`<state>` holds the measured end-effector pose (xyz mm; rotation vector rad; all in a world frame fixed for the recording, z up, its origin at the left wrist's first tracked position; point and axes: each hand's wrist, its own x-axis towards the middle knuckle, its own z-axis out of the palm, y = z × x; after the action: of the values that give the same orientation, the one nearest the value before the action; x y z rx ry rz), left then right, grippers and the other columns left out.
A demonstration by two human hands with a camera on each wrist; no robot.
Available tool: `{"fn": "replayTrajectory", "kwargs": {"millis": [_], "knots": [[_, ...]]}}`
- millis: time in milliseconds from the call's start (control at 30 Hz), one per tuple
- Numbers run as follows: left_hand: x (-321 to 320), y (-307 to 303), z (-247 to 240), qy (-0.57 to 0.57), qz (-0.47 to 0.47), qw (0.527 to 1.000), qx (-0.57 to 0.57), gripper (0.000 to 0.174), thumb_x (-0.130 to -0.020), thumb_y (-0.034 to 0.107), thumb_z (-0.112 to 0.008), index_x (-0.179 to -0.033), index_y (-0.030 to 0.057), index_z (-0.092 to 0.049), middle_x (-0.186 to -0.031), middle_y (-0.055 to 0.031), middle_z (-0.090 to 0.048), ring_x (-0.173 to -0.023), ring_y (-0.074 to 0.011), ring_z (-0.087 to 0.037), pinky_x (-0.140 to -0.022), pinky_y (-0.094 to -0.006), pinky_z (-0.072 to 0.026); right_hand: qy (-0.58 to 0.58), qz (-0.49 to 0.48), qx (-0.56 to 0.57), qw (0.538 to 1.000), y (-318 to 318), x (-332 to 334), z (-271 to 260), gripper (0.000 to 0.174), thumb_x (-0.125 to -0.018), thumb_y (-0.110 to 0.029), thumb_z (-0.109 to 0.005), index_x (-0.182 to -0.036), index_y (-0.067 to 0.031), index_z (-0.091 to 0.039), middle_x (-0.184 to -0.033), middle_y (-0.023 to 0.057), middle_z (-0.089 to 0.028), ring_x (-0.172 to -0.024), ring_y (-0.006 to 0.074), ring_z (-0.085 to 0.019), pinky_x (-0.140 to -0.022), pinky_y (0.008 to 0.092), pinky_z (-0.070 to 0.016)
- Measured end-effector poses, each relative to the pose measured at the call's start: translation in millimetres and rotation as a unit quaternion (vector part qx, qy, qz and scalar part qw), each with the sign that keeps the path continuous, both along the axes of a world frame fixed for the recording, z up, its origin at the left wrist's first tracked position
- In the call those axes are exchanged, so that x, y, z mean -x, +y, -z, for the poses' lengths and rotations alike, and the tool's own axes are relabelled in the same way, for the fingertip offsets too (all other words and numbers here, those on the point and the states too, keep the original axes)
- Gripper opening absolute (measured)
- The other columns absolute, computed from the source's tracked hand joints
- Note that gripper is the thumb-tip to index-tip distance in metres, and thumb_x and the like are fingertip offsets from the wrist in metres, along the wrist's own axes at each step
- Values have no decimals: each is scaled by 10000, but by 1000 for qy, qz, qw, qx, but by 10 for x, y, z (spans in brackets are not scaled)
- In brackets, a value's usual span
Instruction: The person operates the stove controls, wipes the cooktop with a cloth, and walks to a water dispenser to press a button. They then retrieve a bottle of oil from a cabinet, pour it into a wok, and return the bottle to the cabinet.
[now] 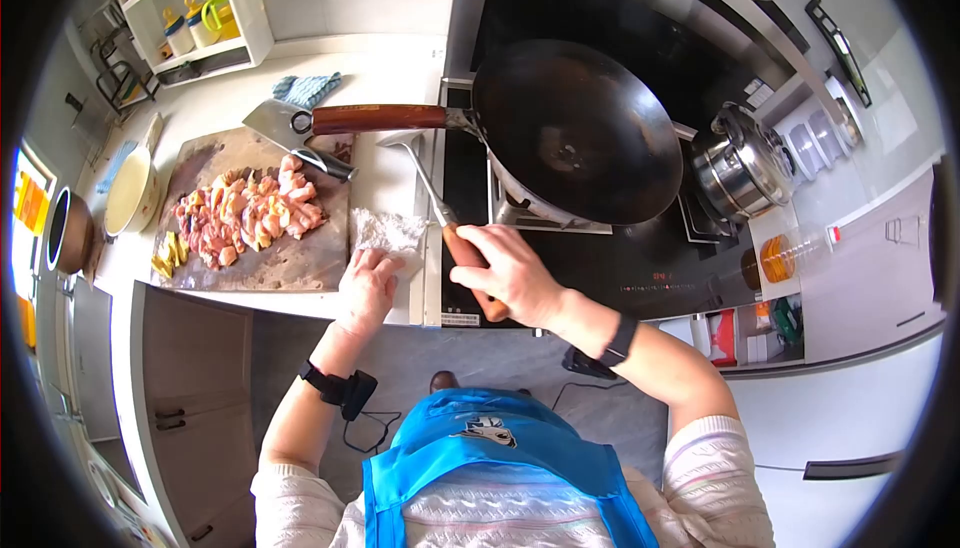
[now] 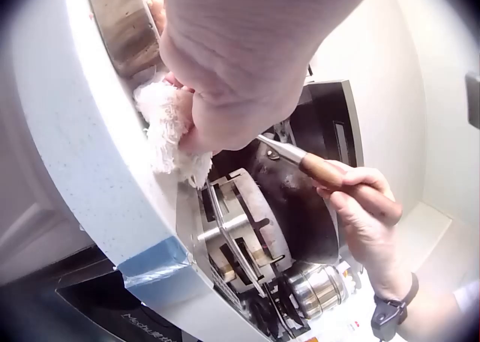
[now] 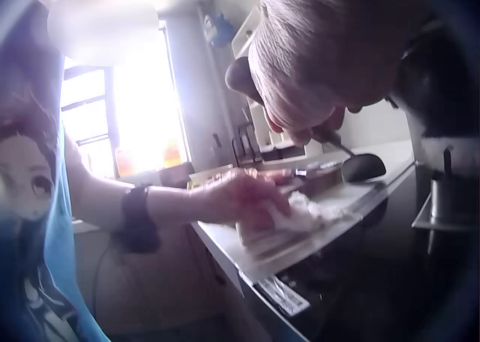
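Note:
My right hand [image 1: 515,273] grips the wooden handle of a metal wok spatula [image 1: 425,173], over the seam between counter and hob; the head points to the back left, toward the wok handle. In the right wrist view the spatula head [image 3: 364,168] is close over the white counter. My left hand [image 1: 366,293] holds a crumpled white cloth [image 1: 392,231] on the counter, right of the cutting board [image 1: 325,270]; the left wrist view shows the fingers bunched into the cloth [image 2: 166,125]. A wok [image 1: 580,138] sits on the hob, its wooden handle [image 1: 380,118] reaching left.
Chopped raw meat [image 1: 250,213], yellowish slices [image 1: 170,256] and a cleaver [image 1: 275,128] lie on the board. A pale bowl [image 1: 128,193] stands left of it. Behind is a blue checked cloth [image 1: 305,90]. A lidded steel pot [image 1: 740,168] and an oil bottle [image 1: 795,253] stand at right.

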<state>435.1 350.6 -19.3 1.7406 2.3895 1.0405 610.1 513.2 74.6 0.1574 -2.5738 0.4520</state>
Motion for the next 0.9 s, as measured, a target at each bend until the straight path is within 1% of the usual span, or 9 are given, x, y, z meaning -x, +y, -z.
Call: {"fn": "replayTrajectory", "kwargs": {"millis": [233,400,500,633,700,767,800,833,900], "knots": [[-20,20,23,8,-22,1000,-16,328,-643,-21,-588,-941,102,-644,-963,-113,-563,-917,-326,-528,-828,-394,-454,-19,23,2,1000,5,199,599,202,-742,-154,-597,-938,-135,-642,-1169,152,-491,-1059,294,-498,-915,410,-383],[-96,-66,75,2,-55,998,7,400,-651,-42,-568,-1021,91,-641,-1137,-169,-546,-1061,-355,-502,-914,-410,-419,-70,25,28,997,-35,89,752,148,-774,-156,-536,-898,-147,-616,-1078,65,-514,-1021,240,-512,-839,379,-402],[-225,-140,-63,28,-80,996,10,419,-681,-40,-572,-1078,82,-622,-1227,-188,-502,-1121,-366,-475,-958,-405,-388,-106,62,39,992,41,-376,325,93,-804,-172,-549,-871,-145,-606,-944,17,-566,-959,177,-542,-775,338,-408],[-374,-314,-123,33,-159,987,-2,383,-721,-8,-594,-1095,75,-607,-1241,-171,-497,-1145,-349,-471,-966,-399,-381,46,209,-49,975,740,-1665,-566,70,-765,-178,-648,-811,-126,-660,-798,-4,-645,-756,171,-621,-686,330,-445],[-516,-382,-132,11,-198,979,-35,322,-784,15,-579,-1101,68,-602,-1243,-154,-500,-1157,-327,-476,-945,-391,-400,41,417,33,907,1281,-2521,-834,96,-786,-183,-654,-792,-87,-661,-729,71,-652,-679,235,-640,-588,329,-501],[-694,-410,-102,5,-210,975,-77,275,-839,42,-552,-1110,61,-597,-1234,-145,-510,-1139,-311,-497,-922,-381,-417,96,583,165,790,2063,-3657,-847,95,-820,-159,-618,-834,-76,-662,-711,70,-646,-622,163,-614,-595,301,-488],[-864,-356,-165,-1,-235,969,-71,263,-852,54,-545,-1110,55,-595,-1222,-137,-522,-1119,-300,-514,-918,-379,-419,127,607,218,754,2418,-4232,-994,130,-837,-188,-601,-837,-71,-658,-693,51,-639,-605,131,-591,-574,288,-476],[-1014,-294,-177,-9,-261,963,-63,251,-855,59,-545,-1100,53,-598,-1202,-129,-537,-1097,-295,-528,-903,-380,-425,111,654,42,747,2856,-4843,-1060,197,-851,-225,-594,-800,-42,-643,-649,59,-629,-567,111,-581,-547,280,-468],[-1480,-46,-321,31,-248,965,-74,240,-855,48,-539,-1087,50,-600,-1196,-123,-542,-1092,-286,-530,-890,-376,-431,83,729,53,677,3309,-5490,-1442,284,-860,-275,-583,-748,-20,-636,-593,77,-613,-525,127,-582,-530,288,-471]]}}
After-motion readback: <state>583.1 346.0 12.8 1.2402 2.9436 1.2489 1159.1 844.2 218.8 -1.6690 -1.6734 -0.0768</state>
